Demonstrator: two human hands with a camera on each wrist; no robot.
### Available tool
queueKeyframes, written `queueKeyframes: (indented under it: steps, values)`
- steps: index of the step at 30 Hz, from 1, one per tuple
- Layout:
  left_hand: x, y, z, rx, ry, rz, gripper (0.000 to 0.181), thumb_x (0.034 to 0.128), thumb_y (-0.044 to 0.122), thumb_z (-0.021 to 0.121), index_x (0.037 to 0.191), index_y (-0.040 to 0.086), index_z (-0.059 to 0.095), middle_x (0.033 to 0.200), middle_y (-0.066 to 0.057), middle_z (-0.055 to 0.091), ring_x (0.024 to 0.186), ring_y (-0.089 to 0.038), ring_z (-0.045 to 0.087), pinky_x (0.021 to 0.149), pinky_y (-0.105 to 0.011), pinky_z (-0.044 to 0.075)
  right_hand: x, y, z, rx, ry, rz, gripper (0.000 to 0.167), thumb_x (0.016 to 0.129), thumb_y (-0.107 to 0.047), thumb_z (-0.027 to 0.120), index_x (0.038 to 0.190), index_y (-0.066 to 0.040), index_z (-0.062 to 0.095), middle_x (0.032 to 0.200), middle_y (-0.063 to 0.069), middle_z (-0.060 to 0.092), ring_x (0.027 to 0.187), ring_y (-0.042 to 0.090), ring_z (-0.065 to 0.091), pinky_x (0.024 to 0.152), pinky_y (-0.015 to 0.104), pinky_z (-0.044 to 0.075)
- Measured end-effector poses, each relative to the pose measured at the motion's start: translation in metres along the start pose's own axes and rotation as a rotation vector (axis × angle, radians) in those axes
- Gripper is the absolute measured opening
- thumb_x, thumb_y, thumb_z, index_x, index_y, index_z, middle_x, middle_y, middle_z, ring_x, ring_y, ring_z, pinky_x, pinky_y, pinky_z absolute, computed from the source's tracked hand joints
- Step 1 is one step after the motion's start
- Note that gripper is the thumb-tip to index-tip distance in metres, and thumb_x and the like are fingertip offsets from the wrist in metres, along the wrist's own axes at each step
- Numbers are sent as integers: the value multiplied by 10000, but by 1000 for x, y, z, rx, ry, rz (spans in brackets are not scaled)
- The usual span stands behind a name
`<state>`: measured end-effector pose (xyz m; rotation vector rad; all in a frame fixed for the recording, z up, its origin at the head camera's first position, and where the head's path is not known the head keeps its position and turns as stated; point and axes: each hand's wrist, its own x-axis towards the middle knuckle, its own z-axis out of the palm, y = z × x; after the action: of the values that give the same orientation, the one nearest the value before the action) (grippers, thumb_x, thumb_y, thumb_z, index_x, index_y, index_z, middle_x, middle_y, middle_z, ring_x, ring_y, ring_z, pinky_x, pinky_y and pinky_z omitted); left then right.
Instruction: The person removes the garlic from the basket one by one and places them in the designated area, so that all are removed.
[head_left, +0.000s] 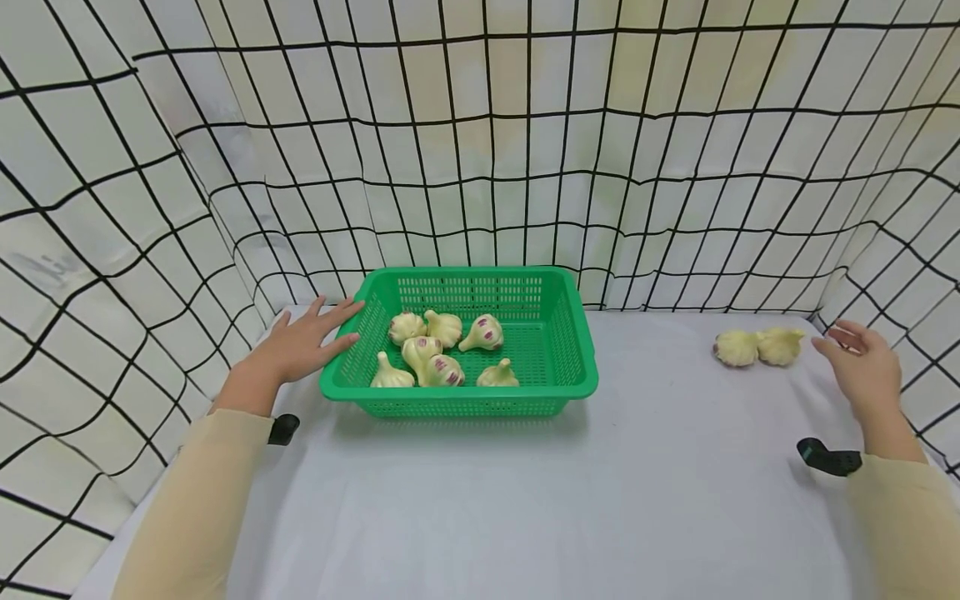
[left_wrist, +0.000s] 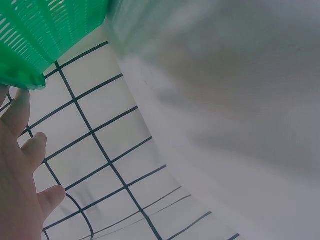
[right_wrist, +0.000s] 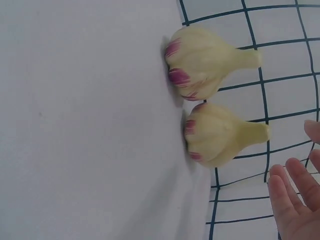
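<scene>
So we've got a white desk (head_left: pixel 525 500) with black netting (head_left: pixel 528 113) over pale sheeting at the back and along both sides. Middle of it all is the garlic: we count 7 bulbs (head_left: pixel 422 354) sitting in a green plastic basket (head_left: pixel 450 392), most of them bunched toward its left half, with a lone bulb (head_left: pixel 498 374) near the front wall around the middle. They're creamy with purple streaks on several. The basket has slotted sides and stands toward the back of the desk, near the netting.

Another 2 bulbs are out on the desk, well off to the right: the left bulb (head_left: pixel 736 348) and the right bulb (head_left: pixel 780 346) sit side by side, and we can't quite tell if they touch.

As for the hands, the left hand (head_left: pixel 303 337) has its fingers spread, tips against the basket's left edge. The right hand (head_left: pixel 866 367) is just beside the pair, fingers loosely bent and apart from the thumb, with a small gap to the nearer bulb.

Further out, we see beige sleeves (head_left: pixel 195 508) on both arms and a black piece sticking out at each wrist, the left piece (head_left: pixel 283 429) and the right piece (head_left: pixel 828 457).
</scene>
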<state>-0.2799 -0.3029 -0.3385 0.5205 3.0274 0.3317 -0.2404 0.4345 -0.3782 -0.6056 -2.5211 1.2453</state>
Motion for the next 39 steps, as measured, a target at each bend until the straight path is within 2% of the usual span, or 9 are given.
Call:
queueKeyframes:
  steps: [5, 8, 11, 13, 17, 24, 29, 31, 39]
  values:
    - [0, 0, 0, 1, 2, 1, 697, 1072, 549, 418, 1648, 193, 253, 1690, -135, 201, 1543, -456, 25, 1151, -738, -38, -5, -14, 0, 21, 15, -30, 686, 1050, -426, 524, 1623, -118, 306, 1625, 131, 366, 1444, 232, 430, 1139, 455, 401]
    - [0, 0, -1, 0, 0, 3, 700, 1071, 554, 415, 1647, 190, 255, 1689, -137, 203, 1542, -458, 26, 1150, -738, -38, -8, -21, 1, 37, 20, -56, 655, 1061, -415, 506, 1619, -127, 319, 1610, 95, 405, 1228, 30, 548, 1120, 444, 417]
    - [0, 0, -1, 0, -1, 4, 703, 1070, 560, 411, 1646, 187, 257, 1689, -139, 202, 1542, -460, 24, 1150, -738, -39, -10, -29, 2, 59, 17, -95, 632, 1065, -409, 499, 1612, -133, 341, 1561, 15, 471, 967, -130, 483, 1103, 369, 434]
    - [0, 0, -1, 1, -2, 4, 704, 1071, 560, 407, 1647, 186, 253, 1689, -141, 200, 1543, -458, 21, 1149, -739, -39, -12, -35, 3, 93, 6, -136, 606, 1069, -376, 506, 1603, -130, 360, 1523, -18, 503, 950, -142, 487, 1121, 342, 420]
    - [-1, 1, -2, 5, 0, 4, 698, 1075, 548, 408, 1647, 180, 252, 1687, -148, 202, 1541, -463, 28, 1148, -742, -34, -16, -50, 6, 149, -15, -203, 570, 1069, -337, 529, 1588, -140, 397, 1405, -101, 550, 966, -128, 507, 1046, 164, 427]
    - [-1, 4, -2, 13, -4, -3, 695, 1077, 543, 402, 1647, 177, 250, 1691, -144, 192, 1542, -460, 32, 1158, -729, -33, -26, -78, 16, 140, -41, -286, 598, 1065, -392, 531, 1581, -119, 400, 1438, -40, 540, 1049, -76, 505, 1093, 225, 410]
    - [0, 6, -3, 6, -2, 2, 693, 1077, 543, 406, 1646, 177, 257, 1689, -138, 201, 1543, -455, 30, 1159, -728, -35, -33, -97, 22, 152, -64, -382, 581, 1057, -378, 564, 1557, -110, 437, 1380, -66, 566, 1093, -51, 518, 889, 65, 436]
    - [0, 6, -3, 6, -1, 1, 695, 1076, 545, 405, 1646, 174, 257, 1688, -143, 201, 1543, -456, 31, 1158, -730, -33, -36, -106, 27, 153, -85, -422, 578, 1054, -377, 575, 1549, -108, 448, 1372, -74, 573, 1098, -57, 520, 861, 55, 430]
    - [-2, 4, -4, 8, -10, 0, 713, 1072, 572, 389, 1646, 171, 253, 1689, -145, 194, 1539, -469, 32, 1150, -741, -31, -53, -138, 48, 108, -224, -575, 496, 1065, -289, 585, 1488, -44, 498, 1428, 125, 575, 1117, -77, 519, 862, 70, 428]
